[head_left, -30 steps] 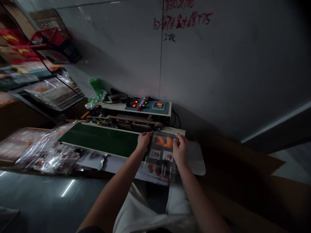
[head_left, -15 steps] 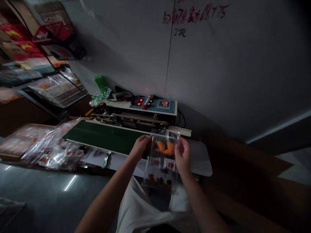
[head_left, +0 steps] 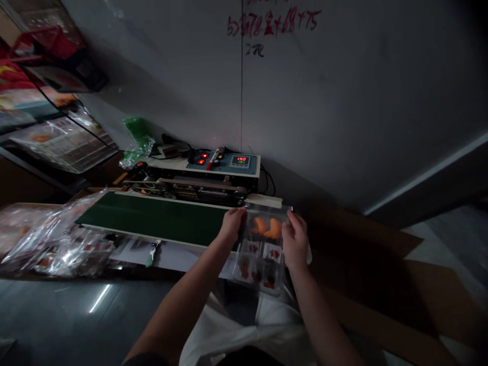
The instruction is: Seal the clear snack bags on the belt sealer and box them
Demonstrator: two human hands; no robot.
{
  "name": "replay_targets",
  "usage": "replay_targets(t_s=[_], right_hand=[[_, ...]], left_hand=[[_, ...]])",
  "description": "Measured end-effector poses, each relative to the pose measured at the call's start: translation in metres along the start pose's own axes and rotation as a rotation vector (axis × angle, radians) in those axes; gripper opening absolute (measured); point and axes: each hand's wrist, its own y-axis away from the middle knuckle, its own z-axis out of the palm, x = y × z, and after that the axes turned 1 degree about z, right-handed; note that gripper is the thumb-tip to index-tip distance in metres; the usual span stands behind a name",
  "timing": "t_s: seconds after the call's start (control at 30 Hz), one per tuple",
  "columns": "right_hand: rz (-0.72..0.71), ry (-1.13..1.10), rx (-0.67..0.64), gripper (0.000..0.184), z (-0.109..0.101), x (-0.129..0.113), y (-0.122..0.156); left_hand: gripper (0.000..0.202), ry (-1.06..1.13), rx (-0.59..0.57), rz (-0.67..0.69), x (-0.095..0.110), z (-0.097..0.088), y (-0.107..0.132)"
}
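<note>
A clear plastic bag (head_left: 263, 244) with two orange pieces, small printed packets and dark red bits inside is held between both hands. My left hand (head_left: 232, 226) grips its left edge and my right hand (head_left: 294, 239) grips its right edge. The bag's top edge lies at the right end of the sealing machine (head_left: 198, 178), by the green conveyor belt (head_left: 152, 218). The machine's panel shows red lights and a lit display (head_left: 241, 160).
A heap of filled clear bags (head_left: 49, 239) lies at the belt's left end. Shelves with packets (head_left: 49, 137) stand at far left. A green plastic bag (head_left: 135, 140) lies behind the machine. A wall with red writing (head_left: 272, 23) rises behind. Brown cardboard (head_left: 381, 284) lies to the right.
The bag was lifted slightly off the table half a second ago and now lies lower again, with its top edge near the machine's right end. Both hands keep their grip.
</note>
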Motion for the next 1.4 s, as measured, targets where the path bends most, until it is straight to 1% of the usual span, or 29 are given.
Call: replay_targets(t_s=[0.1,0.17,0.23,0.33,0.6,0.7,0.9,1.07,1.17,1.23,1.33,1.4], right_hand=[[0.044,0.021,0.020,0.044,0.007,0.008,-0.011],[0.065,0.027,0.024,0.043,0.013,0.011,-0.016],[0.066,0.017,0.015,0.042,0.021,0.012,-0.020],[0.044,-0.014,-0.006,0.042,0.034,0.012,-0.022],[0.002,0.031,0.009,0.041,0.069,0.007,-0.016],[-0.023,0.039,0.008,0.039,0.076,0.003,-0.010],[-0.022,0.039,-0.015,0.031,0.086,-0.009,-0.004],[0.004,0.003,-0.019,0.023,0.099,-0.017,0.001],[0.020,-0.023,-0.008,0.019,0.113,-0.021,0.008],[0.012,-0.036,-0.021,0.016,0.126,-0.026,0.013],[0.012,-0.044,-0.054,0.013,0.149,-0.037,0.020],[0.036,-0.067,-0.080,0.014,0.157,-0.043,0.024]], left_hand=[[0.026,0.015,0.024,-0.028,-0.002,0.011,-0.014],[0.025,0.033,0.049,-0.024,-0.001,0.014,-0.022],[0.024,0.045,0.076,-0.012,-0.001,0.013,-0.028],[0.022,0.043,0.113,0.007,0.003,0.005,-0.033],[0.020,0.005,0.171,0.059,0.016,-0.021,-0.039],[0.021,-0.010,0.195,0.084,0.018,-0.030,-0.040],[0.022,-0.072,0.227,0.127,0.023,-0.048,-0.039],[0.019,-0.164,0.305,0.189,0.027,-0.064,-0.043],[0.016,-0.240,0.367,0.231,0.029,-0.079,-0.047],[0.017,-0.295,0.404,0.253,0.033,-0.090,-0.051],[0.020,-0.376,0.444,0.274,0.045,-0.111,-0.055],[0.024,-0.419,0.470,0.293,0.055,-0.129,-0.052]])
